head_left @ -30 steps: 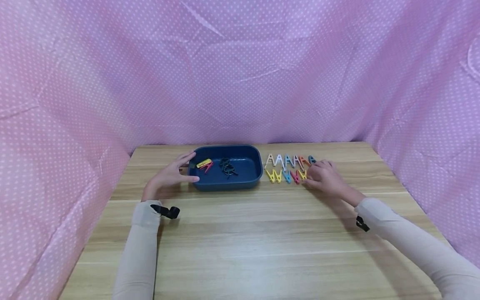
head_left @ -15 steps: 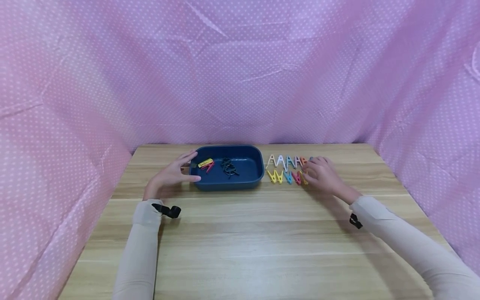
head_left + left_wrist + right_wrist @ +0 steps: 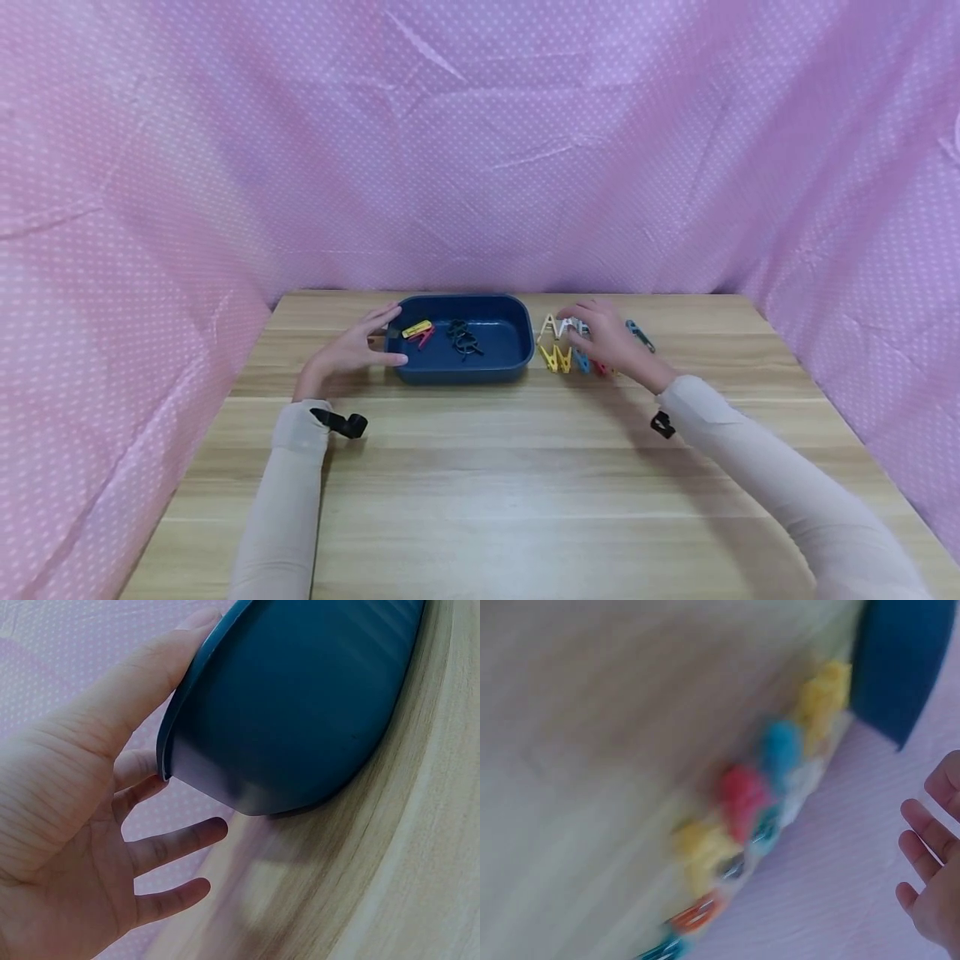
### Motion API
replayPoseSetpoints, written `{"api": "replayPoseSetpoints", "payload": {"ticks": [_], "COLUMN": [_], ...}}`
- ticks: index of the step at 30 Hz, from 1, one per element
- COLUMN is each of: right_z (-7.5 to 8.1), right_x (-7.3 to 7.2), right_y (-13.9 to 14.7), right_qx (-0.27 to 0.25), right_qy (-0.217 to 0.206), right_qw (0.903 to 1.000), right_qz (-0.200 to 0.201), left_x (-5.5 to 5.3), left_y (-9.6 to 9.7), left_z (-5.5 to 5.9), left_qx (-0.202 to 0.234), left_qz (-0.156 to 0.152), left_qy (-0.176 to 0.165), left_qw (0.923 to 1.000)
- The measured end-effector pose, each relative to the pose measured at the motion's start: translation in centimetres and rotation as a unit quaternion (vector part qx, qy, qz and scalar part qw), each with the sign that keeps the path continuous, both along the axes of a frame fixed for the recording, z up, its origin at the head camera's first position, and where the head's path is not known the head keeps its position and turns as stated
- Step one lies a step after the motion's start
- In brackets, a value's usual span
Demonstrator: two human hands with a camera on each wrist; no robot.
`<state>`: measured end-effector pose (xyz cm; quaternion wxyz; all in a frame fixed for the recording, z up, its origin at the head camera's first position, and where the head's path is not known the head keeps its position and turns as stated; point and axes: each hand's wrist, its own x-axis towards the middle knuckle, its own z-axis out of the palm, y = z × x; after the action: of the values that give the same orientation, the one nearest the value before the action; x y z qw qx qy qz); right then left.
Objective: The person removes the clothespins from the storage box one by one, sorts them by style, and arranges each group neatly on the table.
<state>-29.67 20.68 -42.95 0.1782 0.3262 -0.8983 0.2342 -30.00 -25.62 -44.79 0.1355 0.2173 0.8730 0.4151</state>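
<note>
My left hand [image 3: 352,346] is at the left end of a dark blue plastic tub [image 3: 461,375], thumb and fingers spread fairly straight against its rim. In the left wrist view, the thumb crosses the tub's rim [image 3: 187,682] while two lower fingers extend free. My right hand [image 3: 606,335], fingers loosely bent with nothing visible in them, is over two rows of plastic clothespins and hides several. Yellow clothespins [image 3: 550,358] lie in the front row, with a cream clothespin [image 3: 548,326] behind. A teal clothespin [image 3: 640,335] lies right of the hand.
Inside the tub are a yellow clip [image 3: 417,329], a red clothespin [image 3: 425,337] and a tangle of dark looped pieces [image 3: 465,340]. The wooden table [image 3: 480,483] ends at a pink dotted curtain [image 3: 480,167] behind.
My right hand has moved left along the clothespins, uncovering the teal one at the row's right end. The left hand stays at the tub. The head view has shifted slightly.
</note>
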Motion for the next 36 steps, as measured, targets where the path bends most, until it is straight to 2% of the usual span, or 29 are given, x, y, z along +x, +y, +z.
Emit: {"api": "replayPoseSetpoints", "payload": {"ticks": [8, 13, 21, 27, 36], "right_z": [2.0, 2.6, 2.2, 1.5, 0.6], "right_x": [-0.5, -0.8, -1.6, -2.2, -3.1], "right_y": [-6.2, -9.7, -14.0, -16.6, -19.4], "right_qx": [0.002, 0.024, 0.090, 0.106, 0.149], "right_qy": [-0.020, -0.033, -0.092, -0.136, -0.170], "right_qw": [0.9991, 0.9967, 0.9877, 0.9809, 0.9708], "right_qz": [0.037, 0.070, 0.088, 0.090, 0.081], "left_x": [0.1, 0.2, 0.2, 0.0, 0.0], "left_y": [0.0, 0.1, 0.0, -0.1, 0.1], "left_z": [-0.1, -0.1, -0.2, -0.5, -0.4], "left_qx": [0.001, 0.000, 0.002, 0.008, 0.011], "left_qz": [0.006, 0.008, 0.010, 0.015, 0.017], "left_qy": [0.004, 0.005, 0.007, 0.006, -0.001], "left_qw": [1.0000, 1.0000, 0.9999, 0.9998, 0.9998]}}
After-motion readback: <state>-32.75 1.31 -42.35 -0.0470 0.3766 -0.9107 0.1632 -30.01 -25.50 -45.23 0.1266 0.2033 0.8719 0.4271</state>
